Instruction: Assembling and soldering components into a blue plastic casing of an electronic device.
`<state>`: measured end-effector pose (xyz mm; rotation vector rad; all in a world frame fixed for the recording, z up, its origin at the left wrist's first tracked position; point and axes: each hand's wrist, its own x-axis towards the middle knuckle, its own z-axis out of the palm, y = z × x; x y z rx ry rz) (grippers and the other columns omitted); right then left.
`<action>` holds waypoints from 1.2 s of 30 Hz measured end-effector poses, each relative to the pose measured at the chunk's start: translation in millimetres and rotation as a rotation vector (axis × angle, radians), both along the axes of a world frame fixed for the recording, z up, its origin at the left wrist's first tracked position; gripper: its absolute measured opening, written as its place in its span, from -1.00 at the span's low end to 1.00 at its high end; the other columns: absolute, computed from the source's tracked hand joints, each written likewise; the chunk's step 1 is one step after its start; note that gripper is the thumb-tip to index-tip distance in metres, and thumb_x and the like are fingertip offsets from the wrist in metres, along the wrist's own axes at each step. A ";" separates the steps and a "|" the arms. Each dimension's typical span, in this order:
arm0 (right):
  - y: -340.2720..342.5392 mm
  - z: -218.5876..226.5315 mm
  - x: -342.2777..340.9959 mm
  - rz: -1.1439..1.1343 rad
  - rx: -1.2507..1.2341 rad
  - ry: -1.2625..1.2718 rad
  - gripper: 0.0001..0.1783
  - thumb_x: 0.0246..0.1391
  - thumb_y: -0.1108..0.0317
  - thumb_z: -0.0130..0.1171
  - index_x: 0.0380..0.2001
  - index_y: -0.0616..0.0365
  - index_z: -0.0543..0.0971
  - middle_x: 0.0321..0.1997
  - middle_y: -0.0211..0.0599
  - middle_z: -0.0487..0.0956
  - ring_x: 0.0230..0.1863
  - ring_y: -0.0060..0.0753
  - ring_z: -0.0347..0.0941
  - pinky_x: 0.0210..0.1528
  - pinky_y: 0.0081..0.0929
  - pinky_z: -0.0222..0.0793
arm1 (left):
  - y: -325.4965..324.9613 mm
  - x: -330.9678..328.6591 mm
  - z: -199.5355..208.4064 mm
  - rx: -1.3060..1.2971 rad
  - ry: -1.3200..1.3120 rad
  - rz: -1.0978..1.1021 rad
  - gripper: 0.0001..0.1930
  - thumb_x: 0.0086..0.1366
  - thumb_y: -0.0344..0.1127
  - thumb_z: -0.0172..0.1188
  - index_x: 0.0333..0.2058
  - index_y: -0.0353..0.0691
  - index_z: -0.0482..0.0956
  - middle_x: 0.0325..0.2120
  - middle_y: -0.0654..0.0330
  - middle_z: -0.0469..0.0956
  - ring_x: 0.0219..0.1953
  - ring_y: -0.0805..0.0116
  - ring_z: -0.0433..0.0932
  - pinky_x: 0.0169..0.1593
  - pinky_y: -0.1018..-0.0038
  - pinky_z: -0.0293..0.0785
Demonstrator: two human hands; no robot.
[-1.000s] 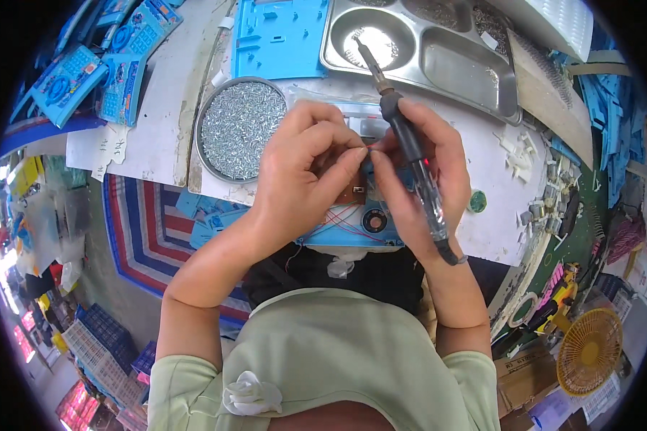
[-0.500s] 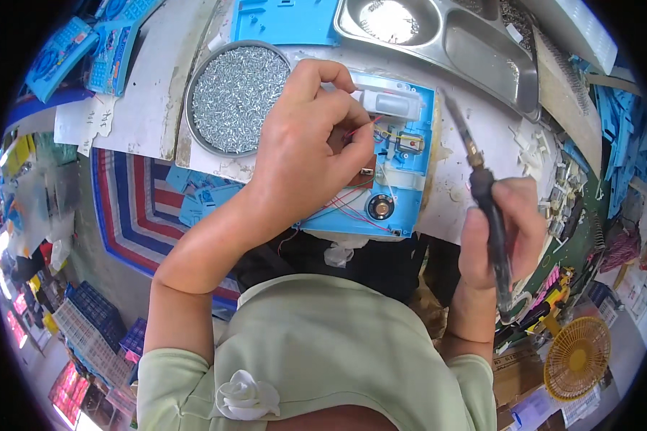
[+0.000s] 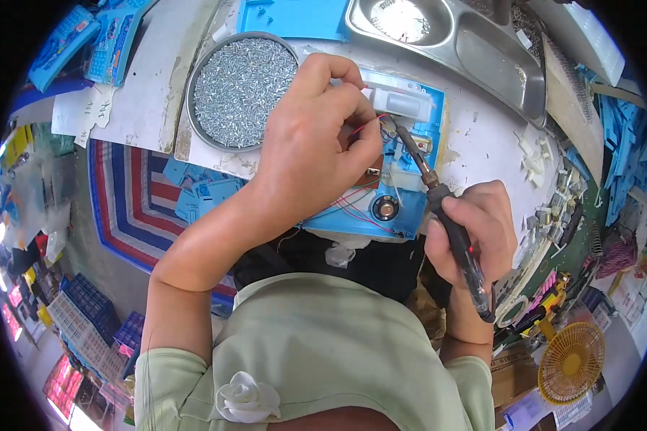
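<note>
Soldering iron point(image 3: 438, 195) held beside a red wire point(image 3: 369, 122) above an open blue housing point(image 3: 410, 224)

The blue housing lies at the near edge of the white surface point(image 3: 474, 129), open side up, with its parts exposed. The left hand point(image 3: 327, 126) is over its left part, thumb and forefinger pinched on the red wire, whose end pokes out to the right of the fingertips. The right hand point(image 3: 478, 233), off the housing's right side, is wrapped around the dark handle of the soldering iron. The iron slants up and to the left, its tip close to the wire's end; whether the two touch is too fine to tell.

Inside the housing, a round speaker point(image 3: 385, 208) sits toward the near side, and thin wires run across to its left. A brown circuit board point(image 3: 369, 179) shows partly from under the left hand. A pale plastic block point(image 3: 404, 104) fills the far part.

Left of the left hand, near the surface's left edge, stands a round tin point(image 3: 192, 108) filled with small silvery screws point(image 3: 241, 93). Toward the far edge lie a blue panel point(image 3: 295, 20) and, to its right, a steel tray point(image 3: 496, 65) with compartments. White plastic pieces point(image 3: 533, 154) and small metal blocks point(image 3: 546, 208) are scattered along the right edge of the surface.
</note>
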<state>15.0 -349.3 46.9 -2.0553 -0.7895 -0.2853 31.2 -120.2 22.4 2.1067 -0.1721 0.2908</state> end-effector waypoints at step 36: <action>-11.8 4.0 13.8 0.061 -0.028 -0.013 -0.57 -0.21 0.54 0.47 -0.16 0.13 0.65 -0.46 -0.29 0.58 -0.46 -0.20 0.42 -0.39 -0.37 0.37 | -0.7 0.7 3.1 0.035 0.065 0.009 -0.92 0.10 -0.55 0.37 -0.43 -0.37 0.64 -0.17 0.17 0.47 -0.52 0.59 0.52 -0.44 0.61 0.46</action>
